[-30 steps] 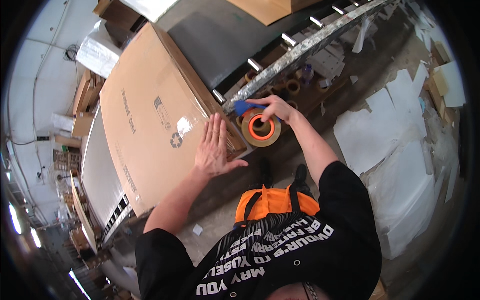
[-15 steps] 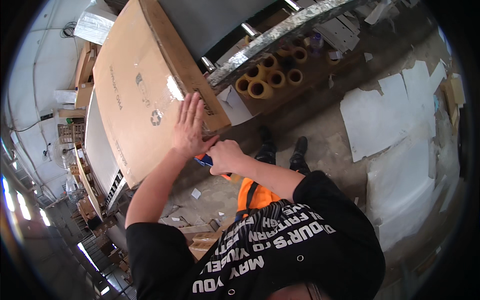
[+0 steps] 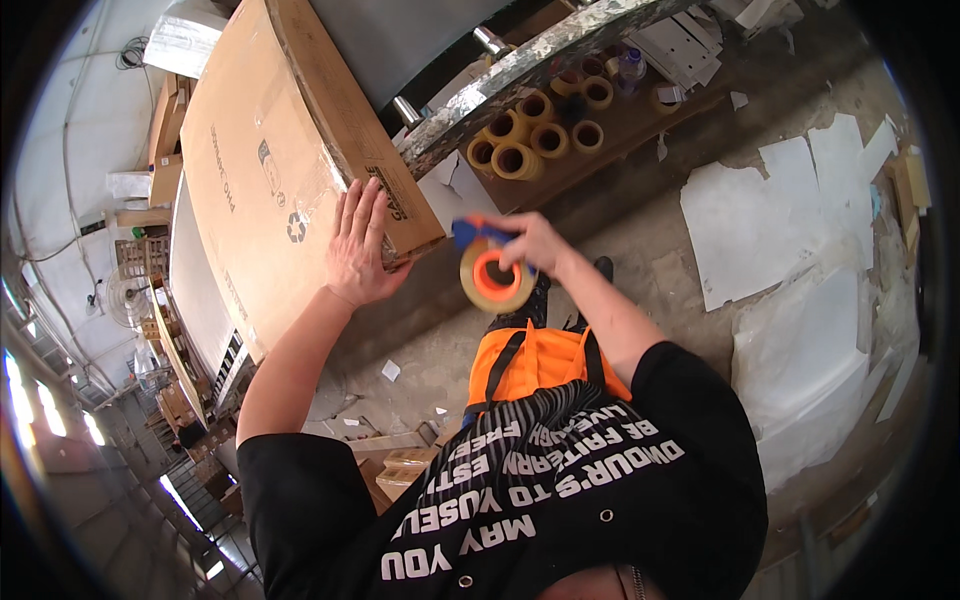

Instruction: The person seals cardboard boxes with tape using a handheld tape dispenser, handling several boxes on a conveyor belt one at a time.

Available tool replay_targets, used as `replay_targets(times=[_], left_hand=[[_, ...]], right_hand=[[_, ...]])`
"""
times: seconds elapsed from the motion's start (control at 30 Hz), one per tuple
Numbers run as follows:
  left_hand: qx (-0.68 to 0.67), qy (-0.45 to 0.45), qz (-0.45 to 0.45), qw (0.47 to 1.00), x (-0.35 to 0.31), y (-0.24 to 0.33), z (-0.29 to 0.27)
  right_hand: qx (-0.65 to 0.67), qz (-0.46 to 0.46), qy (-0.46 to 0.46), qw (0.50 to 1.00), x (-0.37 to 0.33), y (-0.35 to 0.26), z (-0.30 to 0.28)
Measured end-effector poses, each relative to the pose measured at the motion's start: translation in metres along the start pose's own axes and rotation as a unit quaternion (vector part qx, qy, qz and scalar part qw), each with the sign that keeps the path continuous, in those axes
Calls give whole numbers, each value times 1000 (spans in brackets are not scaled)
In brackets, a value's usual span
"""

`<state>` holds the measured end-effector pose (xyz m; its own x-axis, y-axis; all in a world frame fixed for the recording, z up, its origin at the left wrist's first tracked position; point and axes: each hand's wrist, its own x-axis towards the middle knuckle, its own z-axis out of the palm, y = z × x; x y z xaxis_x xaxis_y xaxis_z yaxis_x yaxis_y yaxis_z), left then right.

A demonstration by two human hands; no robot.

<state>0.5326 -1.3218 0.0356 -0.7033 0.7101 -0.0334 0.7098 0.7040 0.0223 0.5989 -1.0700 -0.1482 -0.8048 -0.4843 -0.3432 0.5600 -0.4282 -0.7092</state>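
Note:
A large brown cardboard box (image 3: 250,150) fills the upper left, with clear tape shining along its edge. My left hand (image 3: 358,245) lies flat on the box near its close corner, fingers stretched out and pointing away. In my right hand (image 3: 535,245) is a tape dispenser (image 3: 497,277) with a blue body and an orange hub, carrying a roll of tape. It hangs in the air to the right of the box corner, apart from the box. Motion smears the dispenser slightly.
Several tape rolls (image 3: 514,160) stand on a brown shelf under the metal edge (image 3: 540,65) of a roller conveyor. A clear bottle (image 3: 630,68) stands beside them. White sheets (image 3: 775,220) and clear plastic film (image 3: 800,360) cover the floor at right. An orange bag (image 3: 530,365) hangs at my waist.
My right hand has pulled away from the box corner to the right with the tape dispenser, which now shows its roll. My left hand and the box have shifted slightly left in view.

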Motion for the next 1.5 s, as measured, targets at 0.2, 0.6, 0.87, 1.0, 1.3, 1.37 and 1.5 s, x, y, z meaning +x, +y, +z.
replay_targets(times=[0.2, 0.6, 0.87, 1.0, 1.3, 1.37, 1.5], left_hand=[[-6, -19, 3, 1000, 2, -7, 2], [-5, 47, 2, 999, -15, -8, 20], [509, -382, 202, 744, -151, -35, 152], [147, -649, 18, 746, -124, 6, 166], [405, -475, 42, 780, 29, 49, 47], [385, -435, 54, 813, 11, 51, 41], [15, 37, -1, 999, -50, 38, 9]], right_hand=[[-133, 62, -104, 984, 71, -83, 6], [-686, -117, -218, 685, 45, 41, 177], [-576, 18, -9, 817, -70, 75, 55], [-648, 82, 90, 751, -130, 43, -24], [-518, -120, 248, 810, -146, 8, -1], [-226, -143, 241, 933, -138, 25, 10], [252, -144, 65, 955, -102, -12, 81]])
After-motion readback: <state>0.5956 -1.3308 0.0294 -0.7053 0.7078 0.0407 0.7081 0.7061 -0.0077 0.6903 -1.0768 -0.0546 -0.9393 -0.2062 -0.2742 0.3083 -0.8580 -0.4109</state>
